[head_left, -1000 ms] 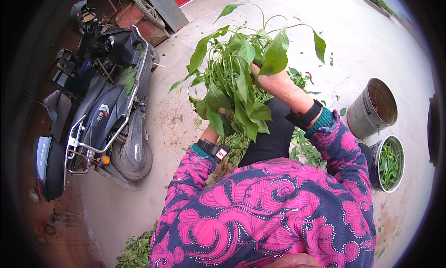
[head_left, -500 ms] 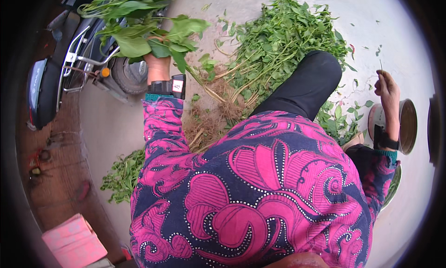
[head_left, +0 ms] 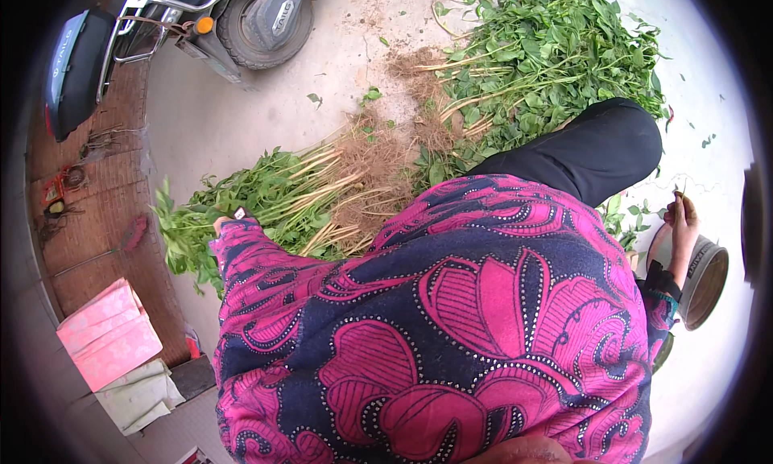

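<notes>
My left hand is down at the left pile of uprooted leafy plants. Sleeve and leaves hide its fingers, so I cannot tell whether it grips anything; a dark wristband shows beside it. The plants lie with pale stems and brown roots toward the middle. Out at the far right, my right hand is closed in a pinch on a thin stem-like piece, just above a round metal-looking container. A larger heap of green plants spreads beyond my knee, its roots facing left.
A parked scooter stands at the upper left, its rear wheel on the pale floor. Pink folded cloth or paper lies at the lower left above a whitish folded sheet. My black-trousered knee juts between heap and right arm.
My left hand has come down and back from beside the scooter to the left pile; the leafy bunch it held up is no longer raised. My right hand still pinches the thin piece.
</notes>
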`<control>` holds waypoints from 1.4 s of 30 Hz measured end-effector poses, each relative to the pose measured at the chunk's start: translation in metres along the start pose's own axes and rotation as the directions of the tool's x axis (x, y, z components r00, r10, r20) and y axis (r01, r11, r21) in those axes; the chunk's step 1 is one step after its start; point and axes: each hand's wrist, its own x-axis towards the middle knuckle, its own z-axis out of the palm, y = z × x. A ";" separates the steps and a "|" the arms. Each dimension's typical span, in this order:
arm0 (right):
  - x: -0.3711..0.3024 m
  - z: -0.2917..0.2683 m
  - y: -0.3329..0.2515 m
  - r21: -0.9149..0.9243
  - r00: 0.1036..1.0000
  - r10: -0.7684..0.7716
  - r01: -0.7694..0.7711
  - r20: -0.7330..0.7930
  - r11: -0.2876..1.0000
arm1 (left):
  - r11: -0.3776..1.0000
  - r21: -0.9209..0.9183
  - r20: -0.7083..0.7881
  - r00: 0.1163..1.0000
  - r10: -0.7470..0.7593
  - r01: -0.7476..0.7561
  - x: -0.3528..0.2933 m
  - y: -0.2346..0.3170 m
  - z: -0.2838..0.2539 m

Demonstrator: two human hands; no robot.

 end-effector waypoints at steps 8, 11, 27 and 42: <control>-0.018 0.024 -0.019 -0.005 0.997 0.038 -0.038 -0.066 0.999 | 0.875 -0.205 0.203 0.855 0.477 -0.439 -0.161 0.162 0.173; -0.038 0.001 -0.032 -0.024 0.991 0.012 -0.016 -0.137 1.000 | 0.792 0.095 0.399 0.752 0.525 -0.604 -0.219 0.230 0.163; -0.194 -0.175 -0.009 0.090 0.568 0.330 -0.408 -0.754 0.909 | -0.106 -0.281 0.307 -0.194 0.932 -0.954 -0.499 0.505 0.231; -0.211 -0.220 0.134 -0.079 0.726 0.448 -0.564 -0.522 0.822 | -0.189 -0.312 0.212 -0.262 0.941 -0.931 -0.520 0.498 0.204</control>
